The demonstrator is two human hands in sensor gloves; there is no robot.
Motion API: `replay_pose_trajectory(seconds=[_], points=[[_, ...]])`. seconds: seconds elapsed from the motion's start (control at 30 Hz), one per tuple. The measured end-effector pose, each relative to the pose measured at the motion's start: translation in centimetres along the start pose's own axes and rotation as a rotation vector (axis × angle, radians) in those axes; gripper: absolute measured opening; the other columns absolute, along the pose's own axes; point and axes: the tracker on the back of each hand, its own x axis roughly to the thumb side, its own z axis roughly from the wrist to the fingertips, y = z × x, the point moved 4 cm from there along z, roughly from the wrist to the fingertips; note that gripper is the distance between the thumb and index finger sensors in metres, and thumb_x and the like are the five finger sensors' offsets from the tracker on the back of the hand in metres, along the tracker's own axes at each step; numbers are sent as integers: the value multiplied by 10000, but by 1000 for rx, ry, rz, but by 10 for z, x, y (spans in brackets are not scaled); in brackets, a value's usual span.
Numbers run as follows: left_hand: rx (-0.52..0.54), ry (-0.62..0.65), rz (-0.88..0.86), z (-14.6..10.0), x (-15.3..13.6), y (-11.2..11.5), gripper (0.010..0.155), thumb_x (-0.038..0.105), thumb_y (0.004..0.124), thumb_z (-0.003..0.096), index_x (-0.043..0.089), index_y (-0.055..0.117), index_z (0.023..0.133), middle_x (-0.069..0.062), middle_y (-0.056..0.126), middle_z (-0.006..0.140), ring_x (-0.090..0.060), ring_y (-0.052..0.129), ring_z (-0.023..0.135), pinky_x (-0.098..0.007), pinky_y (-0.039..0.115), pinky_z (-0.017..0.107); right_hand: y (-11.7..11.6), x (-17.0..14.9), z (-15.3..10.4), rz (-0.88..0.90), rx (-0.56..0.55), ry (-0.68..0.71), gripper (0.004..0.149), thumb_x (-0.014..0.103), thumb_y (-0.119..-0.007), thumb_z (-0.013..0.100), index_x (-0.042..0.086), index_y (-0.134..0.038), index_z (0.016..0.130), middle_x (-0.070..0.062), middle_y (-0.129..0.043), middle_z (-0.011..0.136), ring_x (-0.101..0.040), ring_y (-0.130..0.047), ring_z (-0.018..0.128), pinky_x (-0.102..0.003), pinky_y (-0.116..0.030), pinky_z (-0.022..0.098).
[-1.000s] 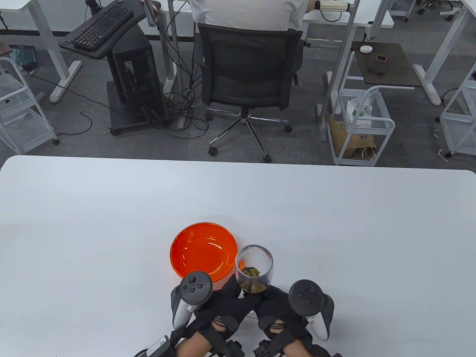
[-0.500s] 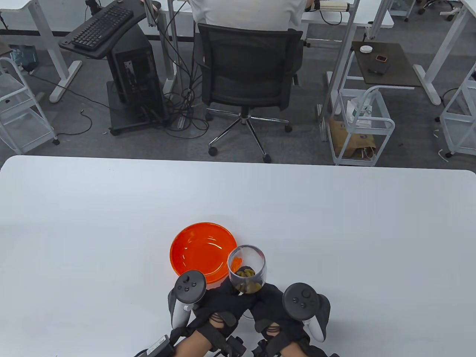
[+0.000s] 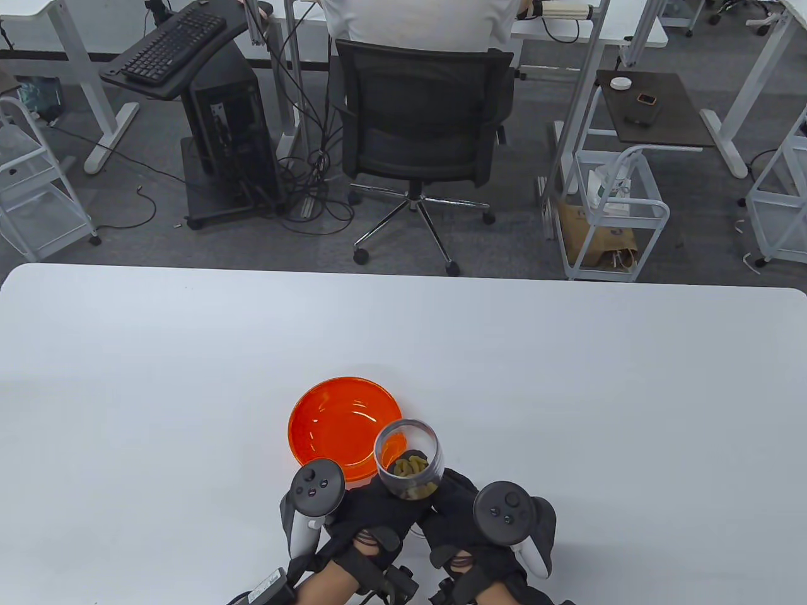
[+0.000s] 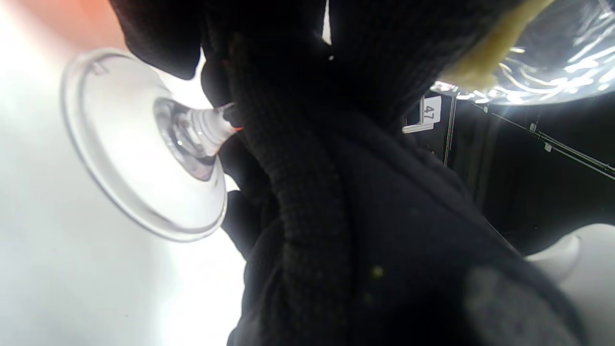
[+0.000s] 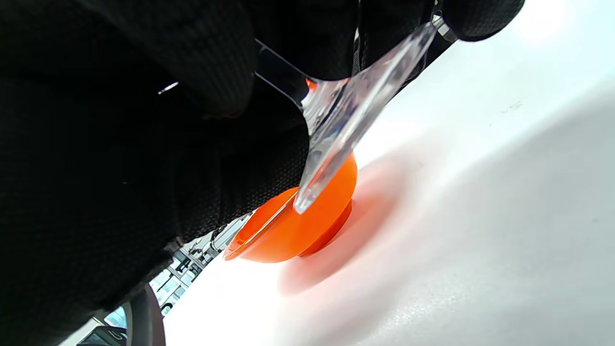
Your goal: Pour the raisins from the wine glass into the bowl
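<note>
A clear wine glass (image 3: 407,457) with yellowish-green raisins (image 3: 411,469) in its bowl is lifted off the table and leans toward the orange bowl (image 3: 334,425). My left hand (image 3: 372,510) and right hand (image 3: 457,510) both grip it low, around the stem. In the left wrist view the glass foot (image 4: 139,149) and stem (image 4: 204,132) hang free above the white table, with gloved fingers (image 4: 298,192) wrapped on the stem. In the right wrist view the foot (image 5: 346,129) shows edge-on in front of the orange bowl (image 5: 307,226). The orange bowl looks empty.
The white table (image 3: 157,378) spreads wide on all sides of the bowl. Beyond its far edge stand an office chair (image 3: 422,126), a seated person, desks and white carts.
Both hands have carried the glass up and to the left, so its rim now overlaps the bowl's near right edge. The glass has tilted a little more toward the bowl. The raisins stay inside.
</note>
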Motion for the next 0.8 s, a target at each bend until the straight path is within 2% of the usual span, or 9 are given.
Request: replay_pose_trajectory(seconds=[0.4, 0.57, 0.67, 0.8], points=[[86, -5, 18, -3, 2, -12, 517, 316, 920, 397, 296, 778, 893, -41, 748, 1088, -341, 781, 996, -525, 715, 693, 2, 1, 0, -67, 12, 35, 540, 390, -813, 546, 126, -676, 996, -178, -736, 1055, -570, -649, 938, -724, -473, 686], [122, 4, 37, -4, 4, -20, 512, 317, 912, 402, 290, 770, 893, -39, 791, 1056, -314, 834, 959, -513, 723, 685, 9, 1, 0, -81, -15, 45, 572, 442, -795, 540, 127, -672, 1002, -189, -730, 1056, -567, -646, 941, -727, -465, 691], [135, 15, 60, -6, 9, -21, 508, 309, 905, 406, 296, 766, 895, -39, 838, 1016, -270, 914, 881, -494, 720, 682, 15, -1, -1, -55, -29, 41, 572, 448, -792, 539, 121, -683, 995, -198, -740, 1046, -570, -653, 935, -730, -463, 690], [144, 37, 77, -8, 14, -22, 510, 315, 900, 409, 305, 762, 900, -26, 860, 996, -256, 925, 867, -489, 720, 679, 27, -6, -1, -64, -69, 30, 578, 451, -790, 540, 121, -676, 1000, -200, -730, 1052, -569, -643, 942, -734, -454, 694]])
